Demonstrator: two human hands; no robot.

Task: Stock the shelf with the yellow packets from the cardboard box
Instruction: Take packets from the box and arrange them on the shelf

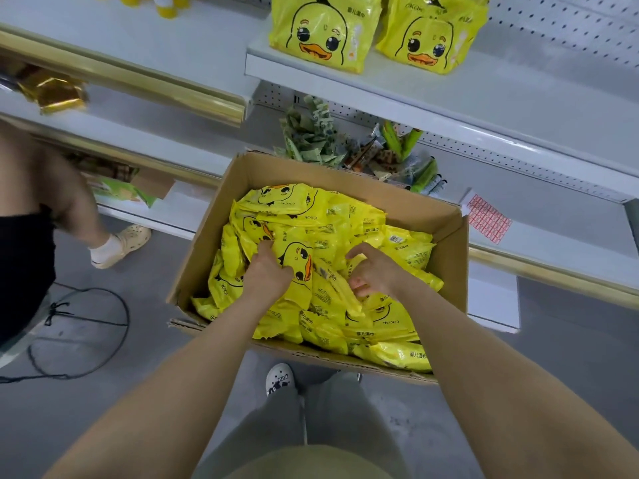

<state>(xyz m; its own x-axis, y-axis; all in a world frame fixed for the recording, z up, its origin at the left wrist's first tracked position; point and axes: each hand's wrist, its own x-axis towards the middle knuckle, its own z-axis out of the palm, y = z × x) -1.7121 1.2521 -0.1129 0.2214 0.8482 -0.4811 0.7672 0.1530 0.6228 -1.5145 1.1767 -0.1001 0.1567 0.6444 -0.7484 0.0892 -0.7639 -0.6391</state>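
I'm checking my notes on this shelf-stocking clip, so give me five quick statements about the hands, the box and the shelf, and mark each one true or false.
1. Both hands are down inside the cardboard box. True: the left hand and right hand are among the yellow packets.
2. The box is nearly empty. False: it is piled with packets.
3. Two duck-face packets already stand on the upper shelf. True.
4. The box sits on a shelf. False: it sits on the floor in front of the shelving.
5. The right hand is lifting a packet to the shelf. False: it is in the box.
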